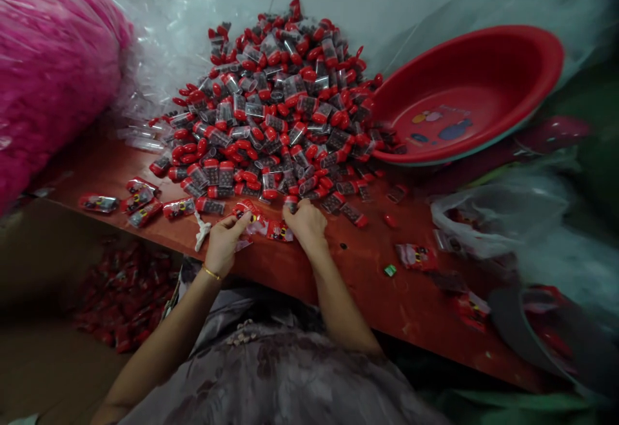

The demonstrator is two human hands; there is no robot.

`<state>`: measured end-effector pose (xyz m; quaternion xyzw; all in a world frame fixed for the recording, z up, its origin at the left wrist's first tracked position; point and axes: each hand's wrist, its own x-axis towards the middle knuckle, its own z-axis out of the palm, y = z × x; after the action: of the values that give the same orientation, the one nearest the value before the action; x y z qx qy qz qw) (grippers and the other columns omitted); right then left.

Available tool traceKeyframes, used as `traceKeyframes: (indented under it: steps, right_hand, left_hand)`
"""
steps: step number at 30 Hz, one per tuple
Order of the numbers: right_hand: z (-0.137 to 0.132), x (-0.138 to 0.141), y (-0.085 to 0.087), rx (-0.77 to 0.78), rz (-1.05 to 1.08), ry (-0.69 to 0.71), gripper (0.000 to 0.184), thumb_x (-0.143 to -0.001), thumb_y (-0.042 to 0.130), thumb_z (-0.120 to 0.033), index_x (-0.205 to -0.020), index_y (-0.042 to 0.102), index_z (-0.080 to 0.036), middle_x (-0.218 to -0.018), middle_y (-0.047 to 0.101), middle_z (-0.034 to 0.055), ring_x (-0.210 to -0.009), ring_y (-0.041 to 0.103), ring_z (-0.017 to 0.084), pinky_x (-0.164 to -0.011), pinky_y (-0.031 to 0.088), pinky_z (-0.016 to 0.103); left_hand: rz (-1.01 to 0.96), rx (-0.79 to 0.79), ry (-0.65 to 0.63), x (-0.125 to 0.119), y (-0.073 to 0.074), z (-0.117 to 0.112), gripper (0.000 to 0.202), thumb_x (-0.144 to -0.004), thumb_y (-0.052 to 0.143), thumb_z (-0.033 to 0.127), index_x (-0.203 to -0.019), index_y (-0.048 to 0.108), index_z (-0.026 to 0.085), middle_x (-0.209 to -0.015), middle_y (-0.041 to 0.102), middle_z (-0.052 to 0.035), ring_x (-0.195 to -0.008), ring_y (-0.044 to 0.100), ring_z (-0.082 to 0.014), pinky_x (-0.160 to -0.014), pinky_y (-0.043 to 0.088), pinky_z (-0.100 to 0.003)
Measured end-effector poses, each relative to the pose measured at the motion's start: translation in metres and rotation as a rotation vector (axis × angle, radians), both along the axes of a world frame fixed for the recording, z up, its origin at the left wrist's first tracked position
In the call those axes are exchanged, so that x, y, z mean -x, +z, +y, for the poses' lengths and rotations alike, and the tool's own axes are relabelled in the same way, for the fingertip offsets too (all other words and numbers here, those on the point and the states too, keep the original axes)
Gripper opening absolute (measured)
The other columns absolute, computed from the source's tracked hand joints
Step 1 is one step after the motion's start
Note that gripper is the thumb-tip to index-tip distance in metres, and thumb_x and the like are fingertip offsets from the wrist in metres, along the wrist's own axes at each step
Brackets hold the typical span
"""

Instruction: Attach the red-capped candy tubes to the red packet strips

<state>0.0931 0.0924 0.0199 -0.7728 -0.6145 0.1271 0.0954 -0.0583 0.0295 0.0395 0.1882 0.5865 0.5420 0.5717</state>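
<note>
A big heap of small clear tubes with red caps point(280, 102) lies on a red table point(367, 276). At the heap's near edge, my left hand point(226, 242) pinches a small red printed packet point(251, 213). It wears a gold bangle. My right hand point(305, 224) is closed, knuckles up, on one red-capped tube point(291, 202) at the foot of the heap. Another red packet point(278, 231) lies between the two hands.
A red plastic basin point(464, 99) leans at the back right. A pink bag point(53, 77) fills the left. Filled packets point(140, 202) lie along the table's left edge. A box of packets point(120, 296) sits below. Clear plastic bags point(498, 215) crowd the right.
</note>
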Motion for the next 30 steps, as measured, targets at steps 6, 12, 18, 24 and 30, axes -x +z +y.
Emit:
traceKeyframes:
  steps: [6,12,18,24,30]
  right_hand:
    - [-0.008,-0.018,-0.005,-0.239,0.261,0.084,0.028,-0.084,0.051,-0.033,-0.105,0.054,-0.014,-0.083,0.07,0.0124,-0.077,0.068,0.025,-0.07,0.048,0.035]
    - [-0.056,-0.031,-0.003,-0.368,0.838,0.377,0.033,-0.089,0.045,-0.034,-0.12,0.05,-0.022,-0.104,0.066,0.0068,-0.083,0.066,0.016,-0.076,0.053,0.031]
    - [-0.091,-0.031,0.0,-0.445,0.59,0.673,0.038,-0.091,0.041,-0.025,-0.128,0.05,-0.023,-0.116,0.057,0.0101,-0.109,0.054,0.021,-0.094,0.045,0.04]
    - [-0.088,-0.028,-0.006,-0.518,0.428,0.684,0.043,-0.086,0.052,-0.029,-0.128,0.05,-0.022,-0.113,0.055,0.0116,-0.103,0.053,0.025,-0.089,0.047,0.043]
    - [-0.087,-0.028,-0.012,-0.523,0.484,0.651,0.04,-0.085,0.055,-0.028,-0.125,0.051,-0.026,-0.114,0.057,0.0098,-0.107,0.055,0.024,-0.093,0.047,0.042]
  left_hand:
    - [-0.157,0.039,-0.063,0.004,0.001,0.003,0.048,-0.043,0.083,0.049,-0.062,0.055,0.015,-0.052,0.055,0.0051,-0.044,0.05,-0.0059,-0.047,0.042,-0.019]
    - [-0.207,0.088,-0.093,0.0,0.0,0.006,0.048,-0.043,0.084,0.048,-0.069,0.06,0.015,-0.063,0.064,0.0009,-0.05,0.057,-0.0075,-0.049,0.043,-0.019]
    - [-0.156,0.069,-0.157,-0.008,0.0,0.006,0.046,-0.045,0.082,0.049,-0.066,0.063,0.013,-0.066,0.066,-0.003,-0.053,0.058,-0.0087,-0.046,0.041,-0.018]
    - [-0.086,0.051,-0.162,-0.011,0.003,0.005,0.041,-0.048,0.082,0.046,-0.059,0.061,0.013,-0.053,0.06,0.0007,-0.042,0.049,-0.0062,-0.043,0.038,-0.019]
    - [-0.014,-0.014,-0.182,-0.011,0.001,0.003,0.04,-0.049,0.081,0.047,-0.053,0.06,0.013,-0.049,0.058,0.0011,-0.042,0.048,-0.0063,-0.044,0.037,-0.02]
